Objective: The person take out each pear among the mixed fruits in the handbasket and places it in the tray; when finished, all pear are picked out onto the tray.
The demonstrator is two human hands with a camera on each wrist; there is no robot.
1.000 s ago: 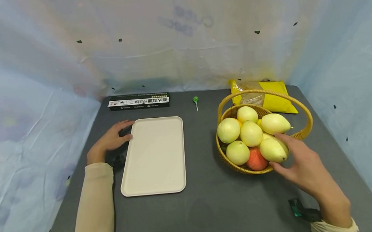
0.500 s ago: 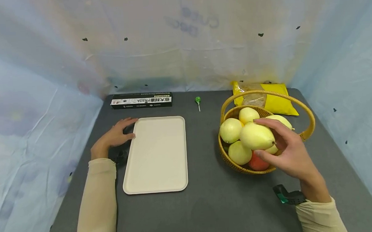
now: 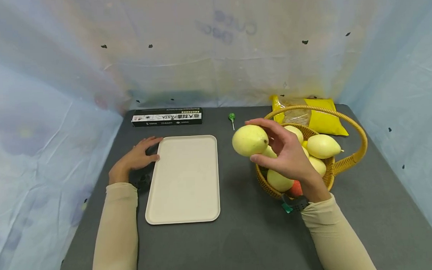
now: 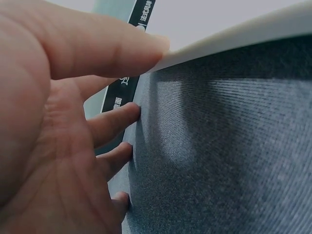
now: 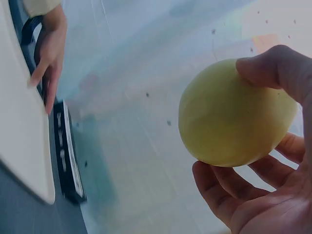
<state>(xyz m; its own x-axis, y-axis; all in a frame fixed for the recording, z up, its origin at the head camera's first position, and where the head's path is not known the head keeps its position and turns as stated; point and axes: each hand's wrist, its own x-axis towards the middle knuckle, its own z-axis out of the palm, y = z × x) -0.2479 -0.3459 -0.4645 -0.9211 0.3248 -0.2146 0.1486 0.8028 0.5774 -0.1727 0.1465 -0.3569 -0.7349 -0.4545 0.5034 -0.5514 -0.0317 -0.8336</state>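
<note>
Your right hand [image 3: 288,154] grasps a pale yellow fruit [image 3: 250,140], raised at the left of the basket [image 3: 268,189] | your left hand [image 3: 137,157], fingers extended, touches the tray [image 3: 183,180] | handle [image 3: 361,144] crosses the yellow bag [image 3: 324,117] | right hand hides some other fruit [image 3: 323,146]

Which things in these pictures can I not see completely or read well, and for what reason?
- Head view: some fruit in the basket, hidden by the right hand.
- Head view: the basket's bottom, hidden by the fruit.
- Head view: the finest print on the box, too small.
- Left wrist view: part of the box, behind the left hand.
- Right wrist view: the tray, cut off by the left edge.
</note>
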